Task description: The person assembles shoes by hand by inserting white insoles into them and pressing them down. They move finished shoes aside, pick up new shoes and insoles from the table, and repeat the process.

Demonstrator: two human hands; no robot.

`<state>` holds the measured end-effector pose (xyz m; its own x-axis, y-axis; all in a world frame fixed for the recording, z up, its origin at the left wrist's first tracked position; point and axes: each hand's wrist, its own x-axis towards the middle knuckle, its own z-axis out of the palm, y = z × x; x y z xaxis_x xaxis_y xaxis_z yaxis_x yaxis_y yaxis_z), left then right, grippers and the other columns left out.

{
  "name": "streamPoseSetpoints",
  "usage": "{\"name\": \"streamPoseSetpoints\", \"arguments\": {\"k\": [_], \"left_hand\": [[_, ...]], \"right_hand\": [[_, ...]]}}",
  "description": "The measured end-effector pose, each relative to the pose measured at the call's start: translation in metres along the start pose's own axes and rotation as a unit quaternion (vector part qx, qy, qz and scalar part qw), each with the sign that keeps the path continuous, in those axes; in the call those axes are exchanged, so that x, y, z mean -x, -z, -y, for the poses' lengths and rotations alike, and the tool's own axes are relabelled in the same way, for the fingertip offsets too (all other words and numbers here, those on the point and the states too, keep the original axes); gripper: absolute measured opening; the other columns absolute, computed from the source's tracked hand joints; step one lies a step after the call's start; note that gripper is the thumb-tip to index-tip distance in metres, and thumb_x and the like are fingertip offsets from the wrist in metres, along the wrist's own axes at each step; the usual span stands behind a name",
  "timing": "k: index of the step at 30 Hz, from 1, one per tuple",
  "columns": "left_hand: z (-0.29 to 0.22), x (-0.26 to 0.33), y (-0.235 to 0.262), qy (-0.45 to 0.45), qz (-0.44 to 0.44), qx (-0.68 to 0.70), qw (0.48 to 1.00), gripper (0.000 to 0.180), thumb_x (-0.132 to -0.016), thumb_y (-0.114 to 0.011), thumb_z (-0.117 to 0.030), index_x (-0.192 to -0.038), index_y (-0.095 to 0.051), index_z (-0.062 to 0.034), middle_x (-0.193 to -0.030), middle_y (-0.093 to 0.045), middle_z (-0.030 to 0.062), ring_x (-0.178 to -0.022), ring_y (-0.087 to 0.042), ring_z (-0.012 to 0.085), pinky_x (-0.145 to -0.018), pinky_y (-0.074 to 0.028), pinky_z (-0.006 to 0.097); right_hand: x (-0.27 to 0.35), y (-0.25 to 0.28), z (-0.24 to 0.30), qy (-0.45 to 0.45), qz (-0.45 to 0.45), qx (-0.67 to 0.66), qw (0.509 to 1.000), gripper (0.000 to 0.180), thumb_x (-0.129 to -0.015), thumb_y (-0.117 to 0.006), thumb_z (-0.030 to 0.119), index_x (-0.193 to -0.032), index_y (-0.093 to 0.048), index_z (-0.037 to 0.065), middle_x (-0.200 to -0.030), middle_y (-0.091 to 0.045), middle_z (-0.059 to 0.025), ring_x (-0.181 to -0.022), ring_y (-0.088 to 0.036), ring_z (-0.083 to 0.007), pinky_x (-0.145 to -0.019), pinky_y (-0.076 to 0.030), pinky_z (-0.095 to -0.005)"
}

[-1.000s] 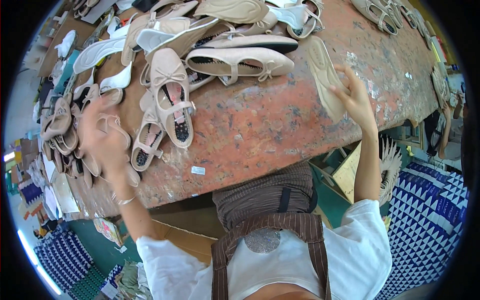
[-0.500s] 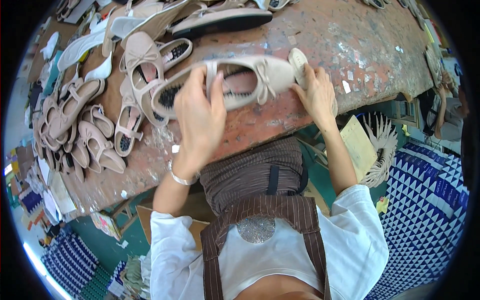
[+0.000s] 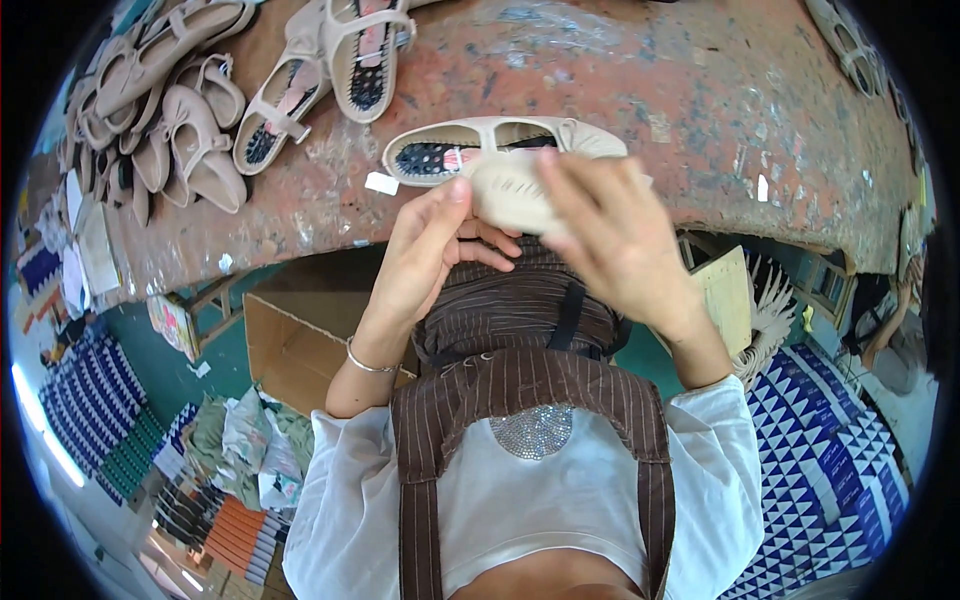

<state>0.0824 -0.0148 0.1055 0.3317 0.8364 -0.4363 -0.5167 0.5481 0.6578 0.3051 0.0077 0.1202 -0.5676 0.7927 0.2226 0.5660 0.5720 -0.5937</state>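
Note:
Between my hands, just above the table's near edge, is a cream insole (image 3: pixel 508 196) with small print on its heel part. My left hand (image 3: pixel 425 245) pinches its rounded end with the thumb, the other fingers loosely bent beneath. My right hand (image 3: pixel 630 240) grips the other part and is smeared by motion, hiding that end. Right behind them a beige strapped shoe (image 3: pixel 440 135) lies on the table, its toe to the right. Its inside shows a dark dotted heel and a pink patch; my right hand and the insole cover part of it.
More beige strapped shoes (image 3: pixel 185 140) are heaped at the table's left, with a pair (image 3: pixel 365 60) nearer the middle. White scraps (image 3: pixel 381 183) lie on the worn reddish table (image 3: pixel 640 90). An opened cardboard box (image 3: pixel 290 340) stands below its edge. At far right another person's arm (image 3: pixel 885 325) shows.
The beige shoe has left my hands and now lies on the table. The insole has come from the right to in front of me, with both hands on it. My view has shifted downward.

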Motion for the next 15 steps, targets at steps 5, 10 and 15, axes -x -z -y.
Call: {"name": "streamPoseSetpoints", "arguments": {"k": [5, 10, 15], "left_hand": [[0.008, 0.019, 0.023, -0.018, -0.12, -0.16, 0.98, 0.029, -0.099, -0.059, -0.016, -0.116, -0.063, 0.0069, -0.085, -0.069, 0.0108, -0.063, -0.066, 0.0126, -0.055, -0.057, 0.024], [0.006, 0.017, 0.031, -0.021, -0.186, -0.274, 0.943, 0.026, -0.096, -0.064, -0.013, -0.117, -0.067, 0.0024, -0.066, -0.063, 0.001, -0.047, -0.051, 0.0033, -0.041, -0.039, 0.017], [0.006, 0.013, 0.054, -0.196, -0.314, -0.337, 0.866, 0.047, -0.096, -0.064, -0.012, -0.139, -0.049, 0.0011, -0.065, -0.059, 0.0002, -0.052, -0.051, 0.0032, -0.045, -0.041, 0.02]], "right_hand": [[0.003, -0.035, 0.013, 0.018, 0.059, -0.003, 0.998, 0.059, -0.074, -0.073, 0.009, -0.131, -0.058, 0.002, -0.123, -0.056, -0.0128, -0.107, -0.054, -0.0295, -0.089, -0.045, -0.0408], [-0.001, -0.057, 0.012, 0.03, 0.005, -0.011, 0.999, 0.045, -0.071, -0.071, 0.002, -0.115, -0.069, 0.006, -0.116, -0.062, -0.0102, -0.101, -0.059, -0.0271, -0.085, -0.044, -0.0381], [-0.002, -0.018, -0.011, -0.049, -0.083, 0.067, 0.993, 0.024, -0.072, -0.07, 0.0, -0.095, -0.076, 0.006, -0.104, -0.069, -0.0094, -0.098, -0.063, -0.0268, -0.084, -0.047, -0.0385]]}}
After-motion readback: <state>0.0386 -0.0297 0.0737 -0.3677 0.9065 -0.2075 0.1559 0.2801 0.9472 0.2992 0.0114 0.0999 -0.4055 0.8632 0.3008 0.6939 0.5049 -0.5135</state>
